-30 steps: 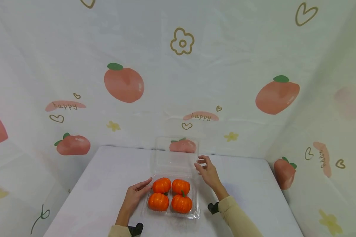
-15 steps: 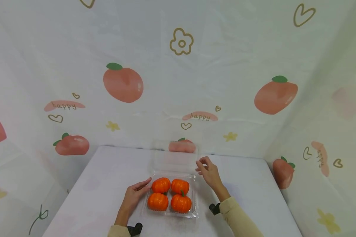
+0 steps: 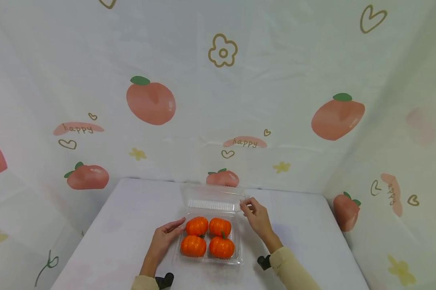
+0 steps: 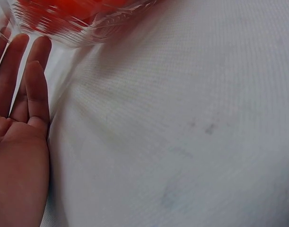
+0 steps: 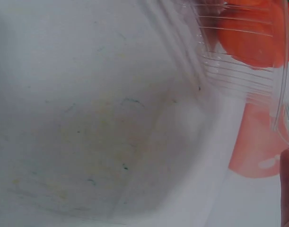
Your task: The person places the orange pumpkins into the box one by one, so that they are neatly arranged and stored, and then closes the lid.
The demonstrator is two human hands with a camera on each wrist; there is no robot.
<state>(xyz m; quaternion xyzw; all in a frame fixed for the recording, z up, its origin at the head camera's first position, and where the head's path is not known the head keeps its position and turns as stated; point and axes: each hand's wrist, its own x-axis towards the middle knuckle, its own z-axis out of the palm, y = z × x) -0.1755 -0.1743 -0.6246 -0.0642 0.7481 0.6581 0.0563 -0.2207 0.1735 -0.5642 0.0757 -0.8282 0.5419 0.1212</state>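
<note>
A clear plastic clamshell box [image 3: 236,262] stands on the table with several small orange pumpkins [image 3: 193,246] in it, set in two rows. Its hinged transparent lid [image 3: 212,196] is raised at the far side. My left hand [image 3: 162,241] rests along the box's left side, fingers extended; in the left wrist view the fingertips lie close by the ribbed plastic wall [image 4: 78,35]. At the lid's right edge, my right hand [image 3: 258,219] pinches the plastic between thumb and fingers. Only one finger [image 5: 288,184] shows in the right wrist view, beside the clear edge.
The box sits on a white-covered table [image 3: 131,225]. Behind it hangs a pale cloth backdrop [image 3: 189,157] printed with fruit, hearts and flowers, which also comes round both sides. Dark straps [image 3: 264,262] cross the wrists.
The lid has tilted from nearly upright, so its top edge sits lower in the head view. My right hand has come slightly lower, its fingers closing on the lid's edge. My left hand stays put.
</note>
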